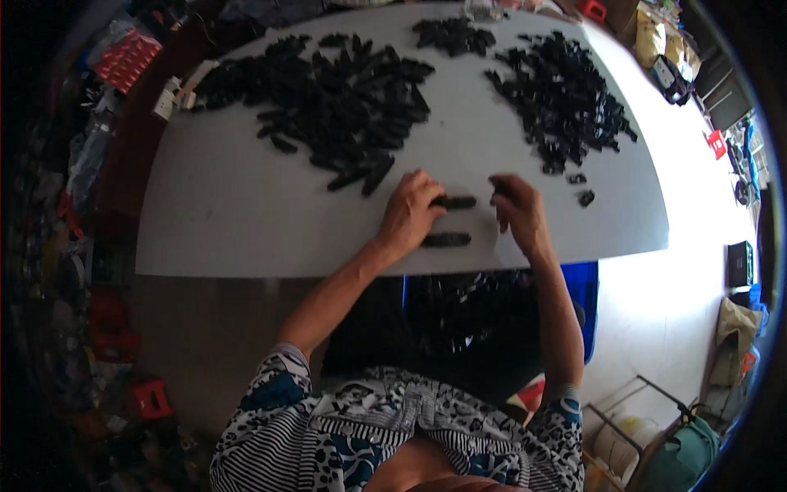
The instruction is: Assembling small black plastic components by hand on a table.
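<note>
My left hand (407, 215) is closed over the near end of a long, dark, rounded strip-like piece (461, 202), holding it at the table's near side. A second long dark piece (449, 239) lies just below it, close to the table edge. To the right, my right hand (522, 215) pinches a small black piece (497, 188) between thumb and fingers, a short gap away from the long piece. What exactly these black parts are, I cannot make out.
A white table (229, 205) bears a large heap of long black pieces (328, 94) at left, small glossy black pieces (566, 98) at right, and another dark heap (452, 37) at the far side. A blue bin (592, 307) holding black pieces stands below the near edge.
</note>
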The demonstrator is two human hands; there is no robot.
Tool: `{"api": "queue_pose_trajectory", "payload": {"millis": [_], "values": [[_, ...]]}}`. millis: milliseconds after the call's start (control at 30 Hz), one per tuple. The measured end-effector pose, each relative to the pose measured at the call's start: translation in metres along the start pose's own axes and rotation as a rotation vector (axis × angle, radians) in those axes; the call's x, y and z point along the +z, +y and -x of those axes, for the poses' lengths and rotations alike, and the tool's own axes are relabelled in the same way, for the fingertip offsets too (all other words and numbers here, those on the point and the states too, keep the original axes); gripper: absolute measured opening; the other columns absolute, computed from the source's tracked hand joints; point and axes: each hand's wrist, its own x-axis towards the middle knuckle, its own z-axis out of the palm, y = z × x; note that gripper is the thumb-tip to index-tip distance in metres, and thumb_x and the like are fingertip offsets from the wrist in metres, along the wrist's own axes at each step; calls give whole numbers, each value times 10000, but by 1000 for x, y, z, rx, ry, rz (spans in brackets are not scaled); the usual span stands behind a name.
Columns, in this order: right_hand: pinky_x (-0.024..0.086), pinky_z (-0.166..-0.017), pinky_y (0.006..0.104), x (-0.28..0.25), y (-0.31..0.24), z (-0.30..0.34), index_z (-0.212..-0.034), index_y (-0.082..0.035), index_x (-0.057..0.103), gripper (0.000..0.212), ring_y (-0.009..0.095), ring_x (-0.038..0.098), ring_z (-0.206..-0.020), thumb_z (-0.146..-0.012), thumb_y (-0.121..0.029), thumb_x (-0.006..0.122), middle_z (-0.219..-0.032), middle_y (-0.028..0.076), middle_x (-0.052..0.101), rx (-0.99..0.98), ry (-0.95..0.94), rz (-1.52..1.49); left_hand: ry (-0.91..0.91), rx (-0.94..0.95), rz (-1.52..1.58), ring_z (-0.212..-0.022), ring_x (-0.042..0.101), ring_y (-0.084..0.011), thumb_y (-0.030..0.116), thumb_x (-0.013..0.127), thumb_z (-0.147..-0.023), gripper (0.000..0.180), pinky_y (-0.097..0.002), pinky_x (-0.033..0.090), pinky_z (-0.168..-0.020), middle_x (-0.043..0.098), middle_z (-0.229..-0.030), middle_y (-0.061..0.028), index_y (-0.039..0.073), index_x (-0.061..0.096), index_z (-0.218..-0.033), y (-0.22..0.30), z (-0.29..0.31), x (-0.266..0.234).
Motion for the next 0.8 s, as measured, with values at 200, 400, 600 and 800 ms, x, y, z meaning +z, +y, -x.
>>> {"api": "queue_pose_trajectory", "payload": {"millis": [200, 400, 600, 800], "values": [[510, -664, 370, 8, -5, -4, -925, 0, 560, 187, 291, 631, -739, -792, -35, 686, -876, 153, 619, -370, -13, 564, 30, 18, -10, -908, 593, -254, -48, 768, -695, 254, -355, 514, -761, 585, -905, -82, 5, 687, -930, -4, -5, -1], [496, -681, 436, 15, 3, -8, -918, -7, 580, 204, 336, 609, -789, -750, -32, 692, -866, 115, 530, -659, -49, 919, 33, 17, 51, -885, 601, -252, -76, 773, -666, 271, -360, 518, -740, 598, -899, -78, 2, 688, -911, -6, 0, 5], [502, -685, 432, 13, -1, -14, -842, 2, 557, 140, 339, 605, -795, -760, -12, 670, -857, 128, 525, -634, -213, 922, 41, 86, 65, -866, 606, -270, -90, 768, -630, 264, -376, 512, -734, 608, -855, -91, -9, 680, -864, -8, -3, 3], [502, -686, 437, 20, 2, -14, -840, 8, 554, 113, 340, 610, -785, -777, -19, 644, -857, 136, 531, -646, -251, 823, 12, 130, 101, -837, 599, -266, -46, 763, -674, 189, -373, 508, -735, 594, -844, -93, -17, 656, -828, -3, -4, 8]]}}
